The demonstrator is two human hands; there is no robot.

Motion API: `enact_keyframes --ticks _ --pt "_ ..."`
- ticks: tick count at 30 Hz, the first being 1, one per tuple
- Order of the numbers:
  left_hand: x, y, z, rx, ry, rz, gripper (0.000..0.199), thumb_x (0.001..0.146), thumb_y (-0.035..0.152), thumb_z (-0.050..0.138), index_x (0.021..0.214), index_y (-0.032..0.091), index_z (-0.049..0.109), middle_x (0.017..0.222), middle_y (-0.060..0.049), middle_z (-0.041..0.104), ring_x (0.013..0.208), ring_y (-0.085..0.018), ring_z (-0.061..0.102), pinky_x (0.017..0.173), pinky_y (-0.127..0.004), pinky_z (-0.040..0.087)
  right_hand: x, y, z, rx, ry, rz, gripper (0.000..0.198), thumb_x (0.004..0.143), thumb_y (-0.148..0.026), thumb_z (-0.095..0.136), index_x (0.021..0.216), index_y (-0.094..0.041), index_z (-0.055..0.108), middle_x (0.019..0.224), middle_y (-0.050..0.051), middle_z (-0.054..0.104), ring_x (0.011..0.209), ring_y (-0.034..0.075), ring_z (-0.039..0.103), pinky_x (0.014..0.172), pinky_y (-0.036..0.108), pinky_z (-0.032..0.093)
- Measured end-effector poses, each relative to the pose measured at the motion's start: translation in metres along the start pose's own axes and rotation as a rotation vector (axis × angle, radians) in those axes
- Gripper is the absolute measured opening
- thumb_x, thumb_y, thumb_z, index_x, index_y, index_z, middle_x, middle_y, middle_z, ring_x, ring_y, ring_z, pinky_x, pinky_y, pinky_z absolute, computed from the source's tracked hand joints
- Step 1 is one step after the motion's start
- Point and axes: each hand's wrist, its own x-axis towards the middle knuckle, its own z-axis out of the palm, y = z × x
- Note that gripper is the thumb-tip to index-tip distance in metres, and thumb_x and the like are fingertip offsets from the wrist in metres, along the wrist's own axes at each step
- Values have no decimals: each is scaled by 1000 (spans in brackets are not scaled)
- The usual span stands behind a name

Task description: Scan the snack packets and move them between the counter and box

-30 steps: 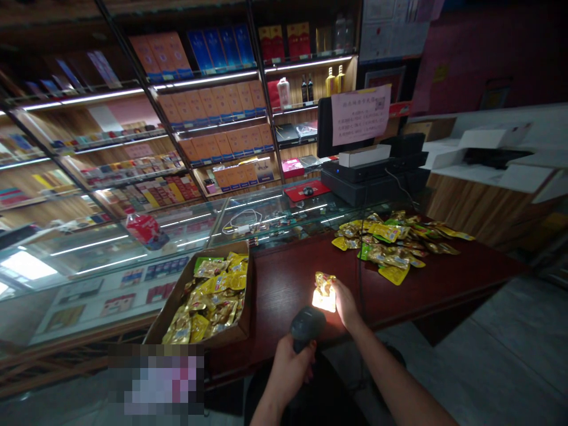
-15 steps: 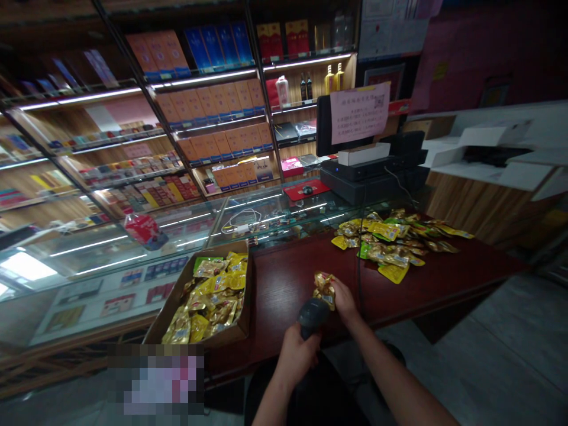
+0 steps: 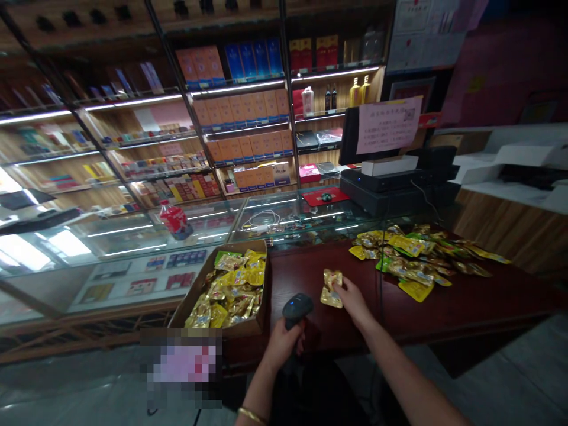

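My left hand (image 3: 284, 342) is closed around the handle of a dark barcode scanner (image 3: 298, 306), whose head shows a small blue light. In my right hand (image 3: 351, 299) is a gold foil snack packet (image 3: 331, 289), pinched at its right edge just above the dark red tabletop (image 3: 288, 269). The scanner and the packet are apart. To the left, an open cardboard box (image 3: 261, 313) holds many yellow and gold packets (image 3: 239, 278). A loose pile of similar packets (image 3: 412, 251) lies on the table at the right.
Behind the table runs a glass display counter (image 3: 208, 236) with a red-labelled bottle (image 3: 174, 220) on it. A monitor (image 3: 350, 136) bearing a paper notice stands over a black cash drawer (image 3: 377, 192). A cable hangs near my right forearm. Stocked shelves line the back.
The scanner has moved left, away from the packet. My right hand now holds the packet flatter, with more of its face showing. The camera view has swung left.
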Motion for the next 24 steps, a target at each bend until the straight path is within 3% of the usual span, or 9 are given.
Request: enact_keyframes --ticks 5,7,9,12,14,16,18,21,24 --pt "0 -7 -2 -17 6 -7 42 71 56 72 64 17 60 45 0 57 37 -12 51 40 -22 39 27 -42 123 14 -305 -112 43 75 -44 78 114 -26 76 97 1 82 90 25 76 85 36 59" --pt "0 -9 -5 -37 20 -13 42 69 56 74 64 17 61 48 -1 59 37 -12 52 40 -22 40 44 -57 168 -273 -399 -230 45 90 -44 66 132 -27 68 108 1 81 100 21 75 91 33 57" --pt "2 -12 -6 -56 21 -12 42 68 56 75 66 16 62 50 -1 61 37 -12 52 39 -23 40 64 -66 185 -537 -361 -289 45 96 -43 60 138 -28 64 119 2 78 108 17 72 96 29 54" --pt "4 -17 -8 -82 13 3 44 67 58 77 68 17 62 47 1 58 35 -12 50 38 -22 39 98 -68 148 -730 -179 -277 43 98 -37 57 137 -21 65 135 9 71 125 20 64 109 31 46" --pt "5 -21 -8 -86 8 9 47 68 61 77 65 18 61 45 1 56 34 -11 48 38 -22 38 119 -63 94 -863 7 -243 47 97 -30 53 141 -14 61 144 18 62 138 28 53 118 42 37" --pt "7 -26 -8 -84 5 5 49 68 63 77 64 17 61 45 0 57 35 -11 49 38 -22 38 136 -57 36 -991 206 -201 56 97 -25 49 150 -8 50 161 26 40 153 39 29 122 58 23" --pt "8 -32 -8 -85 0 -4 50 68 64 77 63 17 61 45 -1 58 36 -12 51 38 -22 38 151 -50 -11 -1100 311 -164 59 97 -25 48 154 -10 46 169 25 24 157 44 15 120 68 17" --pt "11 -40 -10 -95 8 2 53 65 67 78 64 18 60 44 0 57 35 -12 49 36 -22 37 164 -39 -51 -1235 306 -119 52 97 -30 47 146 -15 58 167 23 32 152 47 26 116 69 21" --pt "13 -42 -12 -120 18 6 55 63 70 79 68 18 60 48 0 59 35 -12 49 36 -22 37 157 -24 -58 -1352 236 -135 49 97 -35 50 141 -21 64 165 18 39 145 44 40 117 64 23"
